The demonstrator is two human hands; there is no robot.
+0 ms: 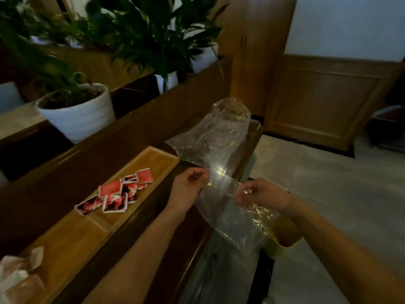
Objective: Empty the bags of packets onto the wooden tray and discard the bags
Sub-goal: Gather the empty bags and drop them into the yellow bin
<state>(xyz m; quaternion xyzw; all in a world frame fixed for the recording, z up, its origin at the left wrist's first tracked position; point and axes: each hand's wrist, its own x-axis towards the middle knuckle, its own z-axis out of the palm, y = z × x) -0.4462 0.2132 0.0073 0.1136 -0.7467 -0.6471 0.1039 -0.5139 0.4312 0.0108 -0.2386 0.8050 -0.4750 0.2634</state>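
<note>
Both hands hold a clear plastic bag [219, 172] over the right end of a dark wooden counter [65, 172]. The left hand [188, 185] is curled closed on the bag's left edge; the right hand [263, 195] pinches its crinkled film between fingertips and thumb. The bag is long and limp, its long axis running from low near the person up and away, one end rising above the counter's far corner, the other hanging toward a yellow bin [282, 240] on the floor. It looks empty. The wooden tray [65, 242] lies lengthwise along the counter to the left, parallel with it. Red-and-white packets [114, 194] sit heaped in the tray's far compartment. A white potted plant [76, 110] stands behind the counter. Crumpled plastic [17, 275] shows at the tray's near end.
</note>
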